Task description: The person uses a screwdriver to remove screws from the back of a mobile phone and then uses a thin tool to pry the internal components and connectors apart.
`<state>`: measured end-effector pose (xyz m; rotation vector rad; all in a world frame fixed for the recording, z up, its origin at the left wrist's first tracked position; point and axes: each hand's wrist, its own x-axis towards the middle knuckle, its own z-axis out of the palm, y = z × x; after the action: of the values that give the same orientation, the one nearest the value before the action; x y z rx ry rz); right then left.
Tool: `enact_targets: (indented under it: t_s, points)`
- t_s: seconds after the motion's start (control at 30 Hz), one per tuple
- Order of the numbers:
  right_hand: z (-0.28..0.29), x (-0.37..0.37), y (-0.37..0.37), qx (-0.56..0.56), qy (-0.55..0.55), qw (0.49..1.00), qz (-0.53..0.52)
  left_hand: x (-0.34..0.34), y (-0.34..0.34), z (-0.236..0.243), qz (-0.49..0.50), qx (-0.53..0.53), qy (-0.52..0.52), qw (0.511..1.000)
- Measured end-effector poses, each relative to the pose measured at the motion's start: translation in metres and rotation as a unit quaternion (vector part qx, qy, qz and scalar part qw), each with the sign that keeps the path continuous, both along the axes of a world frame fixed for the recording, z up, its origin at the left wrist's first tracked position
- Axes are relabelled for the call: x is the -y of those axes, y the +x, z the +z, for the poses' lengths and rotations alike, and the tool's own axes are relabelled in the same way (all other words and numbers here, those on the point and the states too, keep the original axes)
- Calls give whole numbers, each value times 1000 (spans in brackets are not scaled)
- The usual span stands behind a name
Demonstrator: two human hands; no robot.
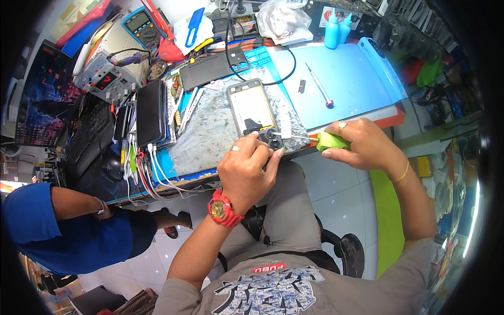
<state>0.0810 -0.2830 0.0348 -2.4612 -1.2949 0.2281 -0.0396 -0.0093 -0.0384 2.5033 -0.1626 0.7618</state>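
An opened smartphone (251,107) lies on a stained grey work mat (210,136) at the bench's near edge. My left hand (247,170), with a ring and a red wristwatch, grips a small black part at the phone's lower end. My right hand (359,142) is shut on a screwdriver with a green handle (329,140). The screwdriver's thin metal shaft runs left to the black part by the left fingertips.
A blue mat (346,79) holds a red-tipped screwdriver (319,86) and a small blade. A dark tablet (207,69), a multimeter (140,23), a power supply (105,79), cables and two blue bottles (336,29) crowd the back. A person in blue (58,226) sits at left.
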Motion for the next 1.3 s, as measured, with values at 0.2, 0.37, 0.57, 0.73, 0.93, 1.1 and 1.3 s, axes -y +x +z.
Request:
enact_targets:
  t_s: [0.2, 0.37, 0.57, 0.73, 0.93, 1.1, 1.3]
  points:
    - [0, -18, -104, -304, 238, 897, -217, -4, -17, 14, -23, 93, -13, 995]
    - [-26, -62, -198, -563, 341, 723, -209, 5, -85, 33, -130, -237, -613, 742]
    - [-32, -101, -252, -576, 350, 716, -181, -18, -108, 55, -98, -77, -709, 694]
    - [-10, -108, -264, -529, 310, 780, -124, -42, -126, 80, -88, 53, -723, 683]
    - [-44, -80, -283, -275, 374, 873, -149, -114, -140, 100, -4, 16, -520, 854]
    - [-26, -36, -164, -135, 358, 867, -321, -84, -185, 30, -46, -247, -512, 821]
    - [-19, 10, -18, 126, 82, 877, -456, -85, -215, -34, -18, -339, -441, 831]
